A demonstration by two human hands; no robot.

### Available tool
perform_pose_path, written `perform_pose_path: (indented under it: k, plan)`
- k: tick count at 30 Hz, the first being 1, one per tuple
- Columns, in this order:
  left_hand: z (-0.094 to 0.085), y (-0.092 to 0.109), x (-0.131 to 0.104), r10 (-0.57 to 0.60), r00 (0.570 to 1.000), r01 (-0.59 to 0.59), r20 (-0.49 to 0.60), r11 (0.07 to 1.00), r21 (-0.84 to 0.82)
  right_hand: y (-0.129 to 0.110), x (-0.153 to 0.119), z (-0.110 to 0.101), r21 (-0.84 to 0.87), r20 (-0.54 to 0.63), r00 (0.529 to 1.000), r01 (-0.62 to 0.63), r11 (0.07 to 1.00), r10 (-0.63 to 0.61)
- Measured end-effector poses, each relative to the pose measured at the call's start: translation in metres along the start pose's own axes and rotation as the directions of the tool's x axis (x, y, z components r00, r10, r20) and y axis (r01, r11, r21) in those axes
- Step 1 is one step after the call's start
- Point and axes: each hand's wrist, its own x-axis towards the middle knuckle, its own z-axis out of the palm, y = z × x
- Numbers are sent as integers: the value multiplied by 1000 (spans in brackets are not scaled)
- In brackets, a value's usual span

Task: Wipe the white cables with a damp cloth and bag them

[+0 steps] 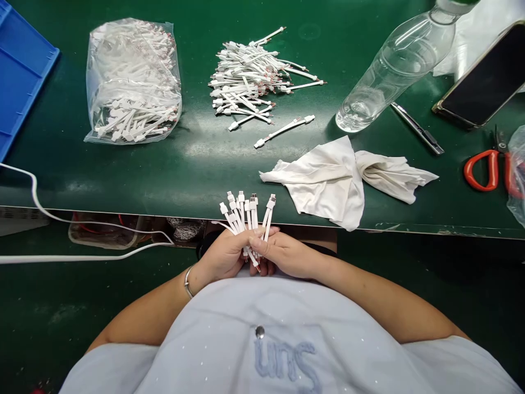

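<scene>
A bunch of short white USB cables [248, 210] fans out between my two hands, just off the table's front edge. Their plug ends point away from me, and thin red wires show at the near ends. My left hand [227, 249] is closed around the bunch. From the other side my right hand [287, 253] also grips cables, its thumb laid across them. Some fingers of both hands are hidden behind the bunch. Beyond, on the green table [197, 175], lie a loose pile of the same cables [250, 76] and a single cable [283, 131] apart from it.
A clear bag of cables [133, 82] lies left, near a blue bin [24, 65]. White cloths [324, 180] lie right of my hands. Farther right are a plastic bottle [394, 65], a utility knife [417, 128], a phone [484, 76] and red-handled scissors [484, 169]. A white cord [82, 221] crosses the left edge.
</scene>
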Motion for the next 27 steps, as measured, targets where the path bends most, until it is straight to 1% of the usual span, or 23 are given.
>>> perform_pose_path:
  k: [3, 6, 8, 14, 17, 19, 21, 23, 24, 25, 26, 27]
  plan:
    - [-1, 1, 1, -27, 999, 27, -16, 1000, 2, -1, 0, 0, -6, -8, 1000, -4, 1000, 4]
    - [-3, 1, 2, -47, 999, 47, 3, 999, -13, 0, 0, 0, 1, -8, 1000, 0, 1000, 0]
    - [-3, 1, 3, -48, 999, 48, 9, 999, -20, 0, -1, 0, 8, -3, 1000, 3, 1000, -3]
    - [0, 1, 0, -33, 999, 34, -33, 999, 12, 2, 0, 1, 9, -5, 1000, 10, 1000, -10]
    - [4, 3, -2, -5, 996, 7, -88, 1000, 26, 3, -2, 0, -1, 17, 1000, -9, 1000, 9]
    - [6, 4, -3, 39, 989, -37, -144, 999, 19, 1, -8, -5, -22, 33, 999, -33, 999, 33]
    - [8, 3, -4, 87, 979, -88, -186, 996, 0, -3, -17, -10, -94, 25, 999, -26, 995, 29]
    - [8, 2, -3, 124, 973, -131, -196, 991, -18, -9, -28, -15, -194, -40, 999, 23, 981, -31]
    - [7, 1, -2, 138, 972, -144, -189, 989, -22, -12, -32, -16, -240, -109, 990, 55, 969, -84]
    - [6, 0, -2, 152, 972, -158, -180, 987, -20, -14, -35, -17, -283, -201, 969, 85, 955, -146]
    - [6, -1, -1, 170, 970, -175, -173, 985, -13, -16, -37, -17, -329, -308, 928, 103, 939, -209]
    - [5, -2, -1, 189, 967, -193, -170, 981, -4, -16, -38, -17, -386, -411, 871, 102, 917, -270]
